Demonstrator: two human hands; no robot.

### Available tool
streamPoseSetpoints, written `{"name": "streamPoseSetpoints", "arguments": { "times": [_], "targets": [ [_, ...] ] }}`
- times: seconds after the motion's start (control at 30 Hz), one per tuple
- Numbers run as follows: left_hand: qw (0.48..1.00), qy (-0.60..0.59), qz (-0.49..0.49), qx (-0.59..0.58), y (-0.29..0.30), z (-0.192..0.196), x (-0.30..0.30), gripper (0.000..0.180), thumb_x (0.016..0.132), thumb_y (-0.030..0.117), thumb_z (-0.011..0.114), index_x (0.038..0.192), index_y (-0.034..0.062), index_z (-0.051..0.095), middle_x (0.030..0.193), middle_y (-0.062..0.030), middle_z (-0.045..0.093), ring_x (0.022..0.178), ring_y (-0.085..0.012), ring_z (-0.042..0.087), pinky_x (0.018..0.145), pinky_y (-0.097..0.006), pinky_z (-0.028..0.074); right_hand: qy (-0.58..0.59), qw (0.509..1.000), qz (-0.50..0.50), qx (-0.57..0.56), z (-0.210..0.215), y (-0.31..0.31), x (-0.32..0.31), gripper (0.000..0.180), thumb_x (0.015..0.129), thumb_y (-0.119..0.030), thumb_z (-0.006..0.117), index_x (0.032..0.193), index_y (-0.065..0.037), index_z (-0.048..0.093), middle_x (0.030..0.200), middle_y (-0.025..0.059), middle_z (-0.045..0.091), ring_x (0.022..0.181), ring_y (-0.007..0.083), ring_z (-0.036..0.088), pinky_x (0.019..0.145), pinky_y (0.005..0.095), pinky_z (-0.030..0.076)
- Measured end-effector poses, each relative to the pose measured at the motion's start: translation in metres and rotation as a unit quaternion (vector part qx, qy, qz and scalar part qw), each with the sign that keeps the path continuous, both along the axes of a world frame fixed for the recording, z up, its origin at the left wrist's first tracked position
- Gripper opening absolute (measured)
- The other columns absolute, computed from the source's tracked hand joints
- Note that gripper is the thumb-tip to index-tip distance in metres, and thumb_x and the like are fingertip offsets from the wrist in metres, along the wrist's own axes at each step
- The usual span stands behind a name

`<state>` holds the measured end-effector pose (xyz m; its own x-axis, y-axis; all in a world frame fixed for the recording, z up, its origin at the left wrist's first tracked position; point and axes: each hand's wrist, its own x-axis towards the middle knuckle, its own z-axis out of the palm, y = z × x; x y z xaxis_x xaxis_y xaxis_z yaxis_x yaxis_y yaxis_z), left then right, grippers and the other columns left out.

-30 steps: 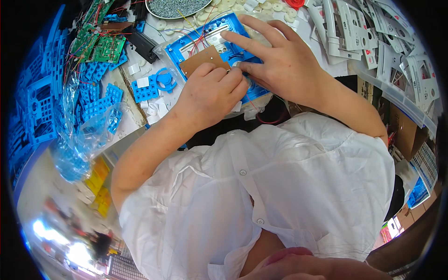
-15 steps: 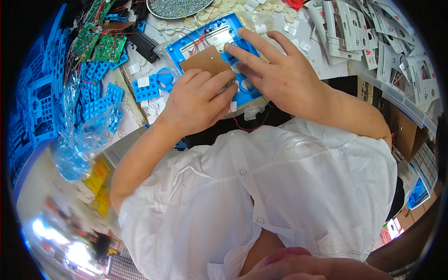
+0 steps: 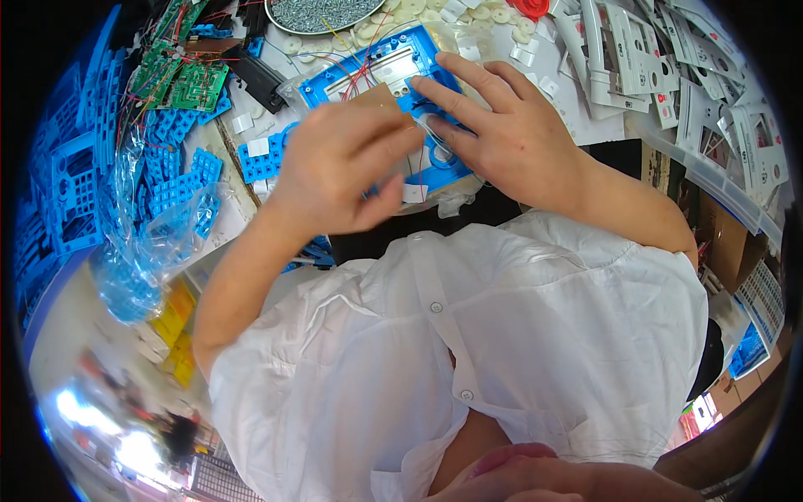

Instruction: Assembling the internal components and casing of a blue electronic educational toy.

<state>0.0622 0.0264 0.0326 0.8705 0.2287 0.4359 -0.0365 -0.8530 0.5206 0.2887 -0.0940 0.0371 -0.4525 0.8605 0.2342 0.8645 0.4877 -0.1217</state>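
A blue plastic casing (image 3: 452,173) lies on the worktable in front of me, with thin red and yellow wires (image 3: 361,74) running into it. A brown circuit board (image 3: 381,97) sits over the casing's middle, partly covered by my left hand (image 3: 339,163). That hand is smeared by motion, its thumb out to the side; whether it holds anything cannot be made out. My right hand (image 3: 514,125) rests with fingers stretched over the casing's right side, fingertips at its edge and inside. A white tab (image 3: 414,193) shows at the casing's near edge.
A round dish of screws (image 3: 322,15) stands at the back, beside pale discs (image 3: 410,10). Green circuit boards (image 3: 196,87) and blue button pads (image 3: 178,188) fill the left. White panels (image 3: 623,54) are heaped at the right, with a clear plastic bin's rim (image 3: 711,167) below.
My left hand has lifted and shifted slightly left, its thumb now apart, uncovering the casing's near edge. My right hand has moved a little right and stays over the casing.
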Motion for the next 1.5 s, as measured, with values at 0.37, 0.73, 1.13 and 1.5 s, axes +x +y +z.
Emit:
{"name": "streamPoseSetpoints", "arguments": {
  "times": [0.37,0.73,1.13,1.5],
  "targets": [
    [0.942,0.175,0.262,0.115,0.131,0.0,0.067,0.017,0.082,0.018,0.072,0.091,0.0035,0.076,0.094,-0.02,0.072,0.092,-0.037,0.07,0.082,-0.046,0.055,-0.051,0.998,0.018,-0.022,0.004,0.003,-0.005,0.022,0.083,-0.017,0.071,0.101,-0.008,0.08,0.145,0.006,0.056,0.141,0.03,0.041,0.107,0.0471,0.041],
    [0.926,0.195,0.24,0.218,0.149,-0.028,0.079,0.02,0.09,0.019,0.064,0.087,0.0002,0.07,0.09,-0.0222,0.071,0.086,-0.0404,0.069,0.081,-0.051,0.053,0.017,1.0,0.009,-0.022,-0.004,-0.005,0.0,0.02,0.081,-0.014,0.072,0.098,-0.006,0.081,0.143,0.007,0.058,0.14,0.0302,0.043,0.106,0.045,0.043],
    [0.942,0.148,0.251,0.165,0.146,-0.026,0.075,0.034,0.091,0.026,0.062,0.069,-0.0003,0.066,0.074,-0.0217,0.067,0.075,-0.041,0.068,0.071,-0.052,0.053,-0.035,0.998,0.017,-0.054,0.002,0.006,-0.007,0.014,0.076,-0.014,0.075,0.086,-0.008,0.082,0.141,0.0059,0.06,0.14,0.0297,0.044,0.103,0.0454,0.044],
    [0.977,0.016,0.211,0.04,0.056,0.024,0.045,0.018,0.085,0.014,0.072,0.076,0.0043,0.058,0.076,-0.0135,0.06,0.073,-0.0371,0.061,0.069,-0.044,0.046,0.034,0.996,-0.027,-0.076,0.002,-0.004,-0.015,0.03,0.074,-0.015,0.076,0.1,0.0,0.077,0.141,0.0097,0.058,0.138,0.033,0.046,0.103,0.0428,0.045]
  ]
}}
